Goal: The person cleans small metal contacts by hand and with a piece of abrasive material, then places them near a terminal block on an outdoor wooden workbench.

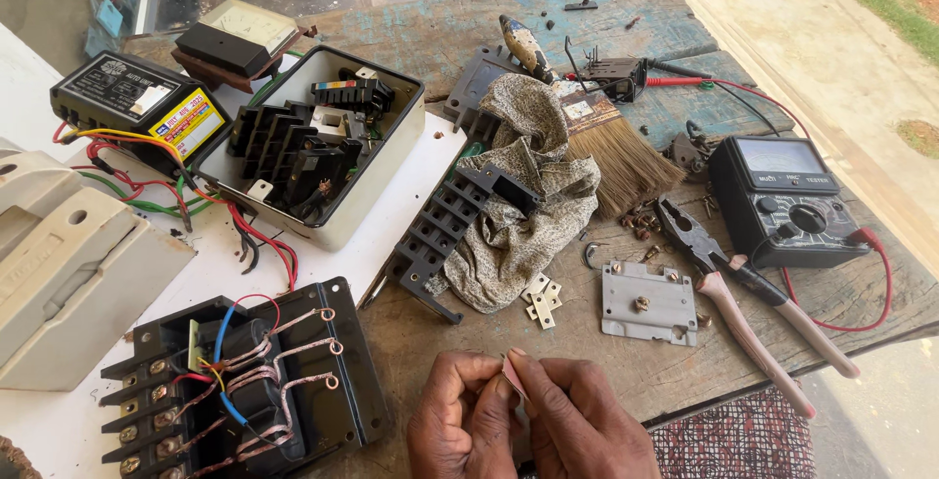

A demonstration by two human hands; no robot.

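Note:
Both hands meet at the bottom middle of the head view, just above the near edge of the wooden bench (460, 327). My left hand (460, 420) and my right hand (577, 420) pinch one small thin pale piece (513, 376) between their fingertips. Just left of them lies an open black housing (235, 381) with bare copper leads, red and blue wires and a row of screw terminals. Ahead of my hands lie small brass plates (541, 298) and a grey metal plate (648, 303) with screws.
Pliers with pink handles (748, 308) and a black analogue meter (787, 200) with red leads lie at right. A paintbrush (597, 127), a patterned rag (518, 195), a black terminal strip (440, 229), an open white box of black parts (313, 146) and cream casings (68, 264) fill the rest.

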